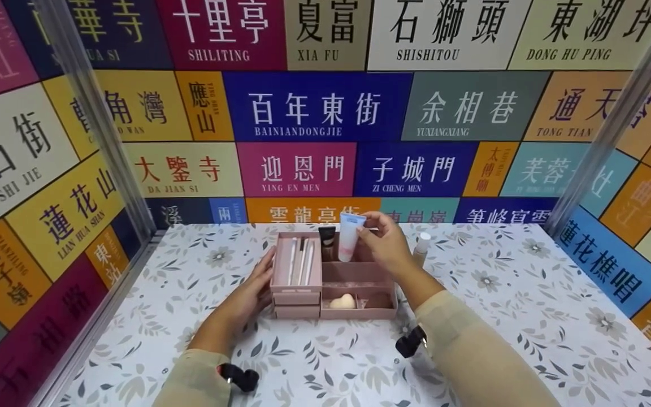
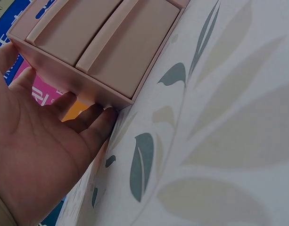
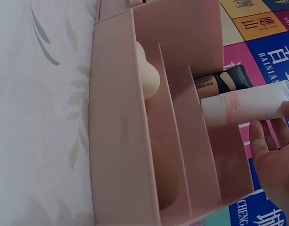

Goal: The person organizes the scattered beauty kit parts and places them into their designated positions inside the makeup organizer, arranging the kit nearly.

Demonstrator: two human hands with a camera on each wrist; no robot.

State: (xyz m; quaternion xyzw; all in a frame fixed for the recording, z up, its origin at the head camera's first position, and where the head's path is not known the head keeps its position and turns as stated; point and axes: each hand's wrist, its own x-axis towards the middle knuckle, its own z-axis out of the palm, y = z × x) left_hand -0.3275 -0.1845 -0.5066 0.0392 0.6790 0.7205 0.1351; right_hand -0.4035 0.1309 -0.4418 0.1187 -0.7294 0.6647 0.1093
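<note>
A pink cosmetics organizer stands on the table, with two drawers at its left. My left hand rests its extended fingertips against the organizer's left side. By its upper end, my right hand pinches a white and pink squeeze tube between thumb and fingers. The tube's lower end is at the rear compartment, beside a black-capped tube. A cream-coloured sponge sits in a front compartment. Next to it lies a brown rounded item, partly hidden by the front wall.
Several slim pencil-like sticks lie in the organizer's top left tray. Behind my right forearm stands a small bottle with a white cap. The table has a leaf-patterned cover, and sign-printed walls close off its back and sides.
</note>
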